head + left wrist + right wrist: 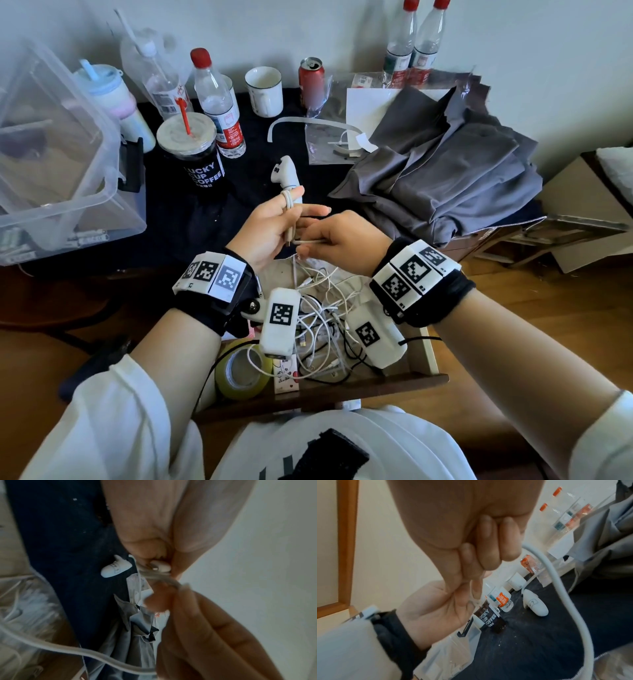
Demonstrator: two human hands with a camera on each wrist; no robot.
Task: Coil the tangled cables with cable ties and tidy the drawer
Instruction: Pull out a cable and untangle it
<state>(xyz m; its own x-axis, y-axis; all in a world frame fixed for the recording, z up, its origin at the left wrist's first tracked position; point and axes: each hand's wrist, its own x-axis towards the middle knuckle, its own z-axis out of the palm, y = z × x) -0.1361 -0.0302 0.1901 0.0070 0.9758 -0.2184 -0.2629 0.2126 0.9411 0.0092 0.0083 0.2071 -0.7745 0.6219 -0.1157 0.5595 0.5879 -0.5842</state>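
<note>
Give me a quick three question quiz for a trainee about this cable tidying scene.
1. True or false: the left hand has white cable looped over its fingers.
2. Which stands nearest the transparent bin: A the coffee cup, B the red can, C the grey cloth?
3. What sits in the drawer left of the cable tangle?

Key: 1 true; 2 A; 3 a roll of tape.

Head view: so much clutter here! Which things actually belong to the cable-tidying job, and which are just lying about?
Part of the job:
- white cable, held by left hand and right hand
- tangled cables in open drawer

Just lying about:
- coffee cup
- red can
- white mug
- grey cloth
- tape roll
</note>
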